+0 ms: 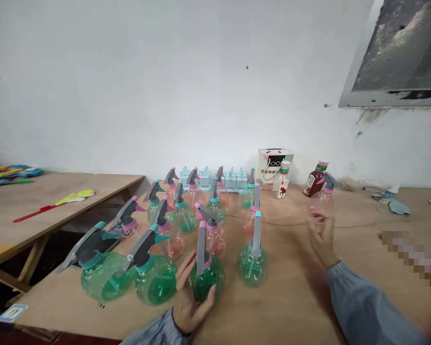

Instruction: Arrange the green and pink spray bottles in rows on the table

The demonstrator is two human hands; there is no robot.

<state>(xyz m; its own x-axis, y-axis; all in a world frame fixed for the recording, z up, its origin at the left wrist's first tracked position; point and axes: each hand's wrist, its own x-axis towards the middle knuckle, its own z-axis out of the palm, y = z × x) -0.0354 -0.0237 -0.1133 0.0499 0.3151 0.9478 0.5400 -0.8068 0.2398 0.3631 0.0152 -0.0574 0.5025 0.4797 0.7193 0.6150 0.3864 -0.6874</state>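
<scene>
My left hand (190, 302) is wrapped round a green spray bottle (207, 280) with a pink collar, thumb on its right side and fingers on its left. The bottle is near the table's front. My right hand (322, 237), slightly blurred, reaches up the right side with bent fingers. Its fingertips overlap the lower part of a pink spray bottle (321, 202) with a grey head; whether they grip it I cannot tell. A green spray bottle with a blue collar (252, 268) stands between the hands. Left of my left hand are two more green spray bottles (156, 282).
Several pink and green spray bottles (185, 218) stand behind my left hand. Pale blue moulds (235, 181), a paper bag (264, 167), a white-labelled bottle (282, 182) and a dark red bottle (314, 181) line the wall. A blurred-out strip (413, 256) lies right.
</scene>
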